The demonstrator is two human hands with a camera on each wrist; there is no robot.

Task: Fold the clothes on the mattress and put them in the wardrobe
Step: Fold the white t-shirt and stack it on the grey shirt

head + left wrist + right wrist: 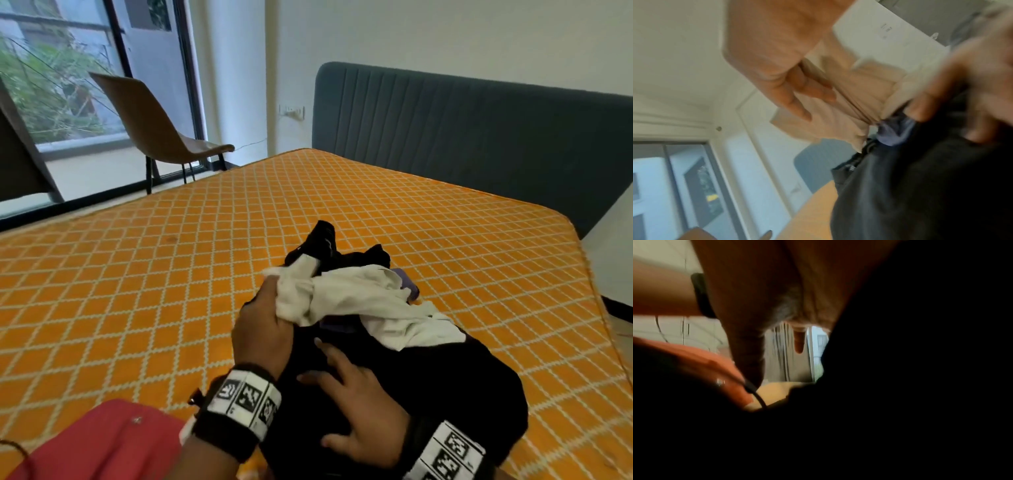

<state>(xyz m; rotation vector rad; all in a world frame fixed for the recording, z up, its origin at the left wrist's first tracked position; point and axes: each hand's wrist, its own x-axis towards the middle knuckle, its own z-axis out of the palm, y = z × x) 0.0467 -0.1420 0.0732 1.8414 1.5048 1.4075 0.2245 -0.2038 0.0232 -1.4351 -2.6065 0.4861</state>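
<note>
You are near the start of this job, by the look of it: the clothes still sit as one loose heap on the orange mattress (171, 260), toward its near right side, and nothing in it looks folded yet. Your left hand (265, 329) has its grip closed around a bunched corner of the white garment (370, 305), lifting that end off the pile while the rest of it trails across the top. Your right hand (359, 407) lies flat with fingers spread on the black garment (462, 394), pressing rather than clasping, so its grip holds nothing (the right wrist view is almost wholly dark, which fits a wrist resting against cloth). A scrap of purple cloth (407, 281) peeks out between the white and black pieces, so at least three items are tangled together. My judgement is that you are separating the white piece to fold first. Every fold remains to be made, and the wardrobe is not in view from your head, so the whole carrying stage is also ahead.
</note>
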